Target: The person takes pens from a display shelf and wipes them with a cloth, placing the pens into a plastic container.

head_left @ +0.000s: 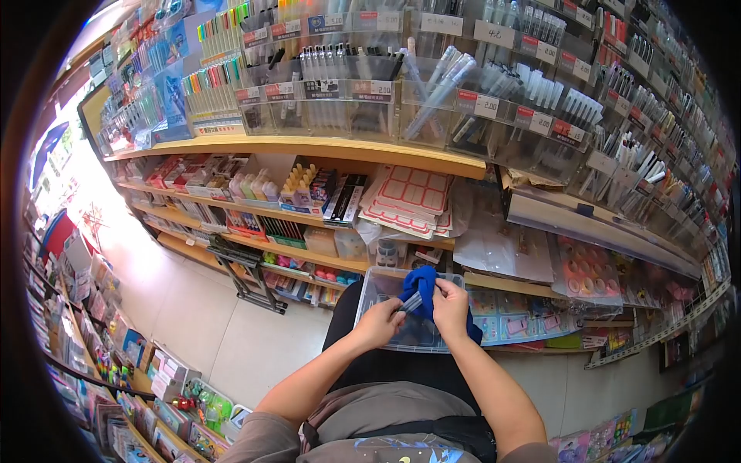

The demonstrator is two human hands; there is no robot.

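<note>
My left hand (377, 322) is closed around a small bundle of slim pens (410, 303), their tips angled up to the right. In my right hand (450, 309) is a bunched dark blue cloth (421, 279), wrapped partly over the pens' far end. A tail of the cloth hangs down past my right wrist. Both hands are above a clear plastic box (365, 296) resting on my lap. Some of its inside is hidden by my hands and the cloth, so its contents are hard to make out.
Ahead, clear pen holders (378, 100) with price tags stand on a wooden shelf (309, 150). Lower shelves hold boxed stationery and stacked red-framed label sheets (405, 193). A black folding stand (245, 274) is at left on the tiled floor (262, 339). More racks of goods (166, 420) are behind left.
</note>
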